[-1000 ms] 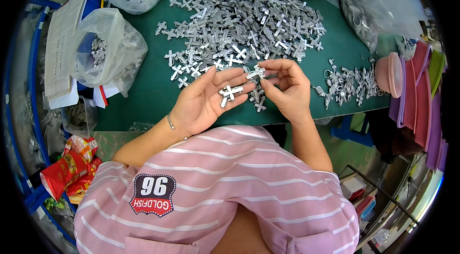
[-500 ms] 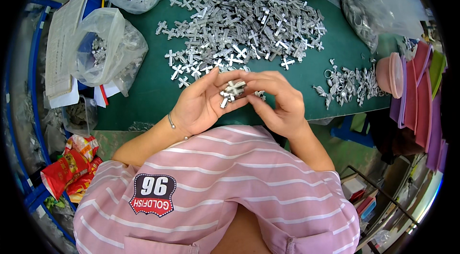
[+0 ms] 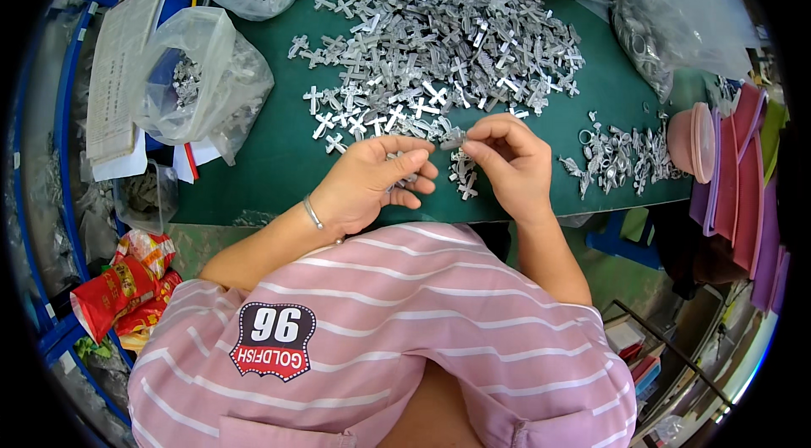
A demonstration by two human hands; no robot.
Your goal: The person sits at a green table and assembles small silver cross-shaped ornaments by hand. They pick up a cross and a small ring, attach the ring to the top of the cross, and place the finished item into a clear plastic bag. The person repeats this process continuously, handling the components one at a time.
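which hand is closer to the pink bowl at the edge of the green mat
The right hand. It works near the mat's middle front, with only a small heap of metal charms between it and the pink bowl. The left hand lies farther off, beyond the right hand.

Green-topped table; blue rack left; evenly lit.

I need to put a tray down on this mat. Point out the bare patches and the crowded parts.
Bare green mat lies between the bag on the left and the cross pile, running to the near edge beside the left hand. A narrower strip lies right of the right hand, before the small heap. The middle and far edge are crowded with crosses and bags.
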